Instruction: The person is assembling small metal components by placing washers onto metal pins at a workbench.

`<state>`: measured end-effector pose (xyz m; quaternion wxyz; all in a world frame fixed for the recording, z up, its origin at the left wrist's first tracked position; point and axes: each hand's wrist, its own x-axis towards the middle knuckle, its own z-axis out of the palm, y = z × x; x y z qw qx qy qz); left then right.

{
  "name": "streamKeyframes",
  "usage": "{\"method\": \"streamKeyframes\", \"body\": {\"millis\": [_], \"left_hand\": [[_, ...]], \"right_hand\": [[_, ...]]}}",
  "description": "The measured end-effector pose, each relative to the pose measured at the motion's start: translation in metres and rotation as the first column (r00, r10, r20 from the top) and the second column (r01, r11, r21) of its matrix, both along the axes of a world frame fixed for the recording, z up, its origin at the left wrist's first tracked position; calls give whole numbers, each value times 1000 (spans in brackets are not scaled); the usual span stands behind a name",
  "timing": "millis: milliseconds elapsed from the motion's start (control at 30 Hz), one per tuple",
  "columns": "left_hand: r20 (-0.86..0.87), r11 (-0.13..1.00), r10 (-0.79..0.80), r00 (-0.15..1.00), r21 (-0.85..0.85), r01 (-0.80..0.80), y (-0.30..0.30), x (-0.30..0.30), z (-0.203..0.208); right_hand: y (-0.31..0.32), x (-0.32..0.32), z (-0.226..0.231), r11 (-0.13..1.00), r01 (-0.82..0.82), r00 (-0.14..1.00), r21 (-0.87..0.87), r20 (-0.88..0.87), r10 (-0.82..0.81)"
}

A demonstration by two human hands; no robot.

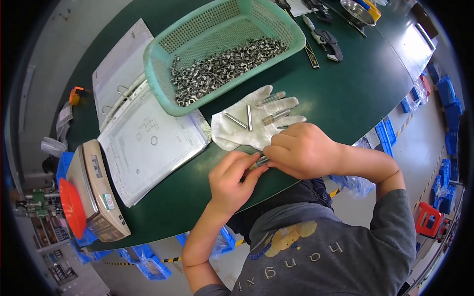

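1. The person's left hand (pixel 229 178) is pinching a small cylindrical tube (pixel 258 163) between thumb and fingers.
2. The right hand (pixel 303 150) is curling its fingers and meeting the tube's other end; I cannot tell exactly how its fingertips are gripping, since the hand is hiding them.
3. The tube is sitting between both hands, just over the near edge of the green table (pixel 345 96).
4. Just beyond, a white glove (pixel 228 130) is lying flat, bearing two slim metal pins (pixel 249 118) and two more small tubes (pixel 275 117).
5. Behind it, a pale green basket (pixel 159 93) is holding a heap of shiny metal rings (pixel 217 71).
6. Left of the glove, an open ring binder (pixel 148 158) is showing drawings, and a scale (pixel 96 190) with a red pan (pixel 72 207) is standing beside it.
7. A micrometer (pixel 327 43) is lying right of the basket.
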<state>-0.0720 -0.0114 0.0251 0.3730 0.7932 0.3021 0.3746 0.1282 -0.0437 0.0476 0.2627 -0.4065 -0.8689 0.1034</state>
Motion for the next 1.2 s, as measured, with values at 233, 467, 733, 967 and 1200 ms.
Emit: {"method": "streamKeyframes", "body": {"millis": [233,467,733,967,1200], "left_hand": [[-284,984,173,943,16,-175,26,13,15],[-514,942,309,800,281,-183,40,35,7],[-311,960,274,910,149,-238,43,19,4],[-314,939,324,892,223,-263,42,-12,4],[-175,898,421,890,215,-383,51,-29,10]], "right_hand": [[19,47,-4,948,303,953,96,-36,-301],[31,53,-12,916,386,922,114,-85,-378],[78,3,-15,979,-52,957,199,291,-9],[94,-6,-14,924,-204,891,323,453,38],[81,7,6,926,-158,953,342,297,53]]}}
